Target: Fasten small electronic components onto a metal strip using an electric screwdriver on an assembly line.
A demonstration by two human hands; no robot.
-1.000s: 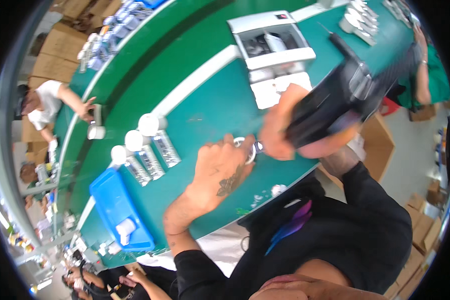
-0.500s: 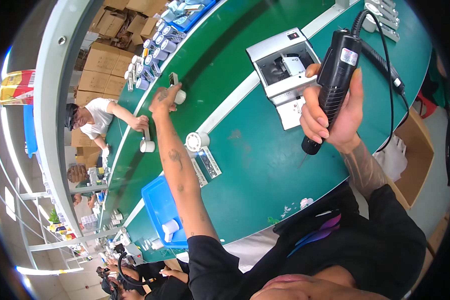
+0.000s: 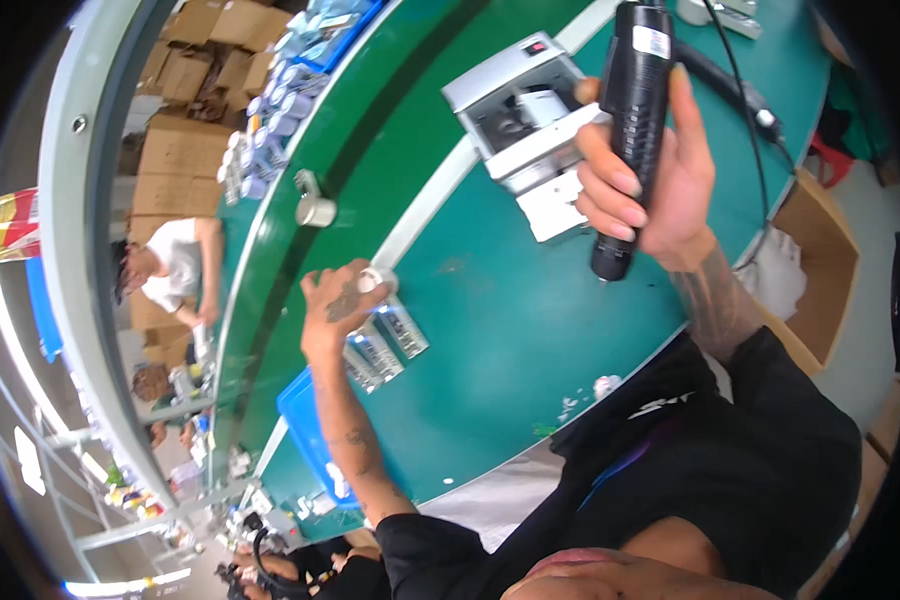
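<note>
My right hand [image 3: 660, 190] is wrapped round a black electric screwdriver [image 3: 638, 140], held upright above the green table with its tip down. My left hand [image 3: 340, 308], fingers spread, is over a white round part [image 3: 378, 280] and partly covers it; whether it touches the part is hard to tell. Beside that hand two flat silver strips [image 3: 400, 328] lie on the table. Beyond it, a white cylindrical part with a short arm [image 3: 316, 210] stands alone on the green belt.
A grey and white box-shaped machine [image 3: 520, 110] with a red switch sits ahead. A blue tray [image 3: 305, 415] is partly behind my left forearm. At right are a second black tool [image 3: 725, 80], cables and a cardboard box [image 3: 820, 270]. A co-worker [image 3: 175, 265] sits across the belt.
My left hand has let go of the white part on the belt and come back toward me over the round part. The co-worker's reaching arm has drawn back from the belt.
</note>
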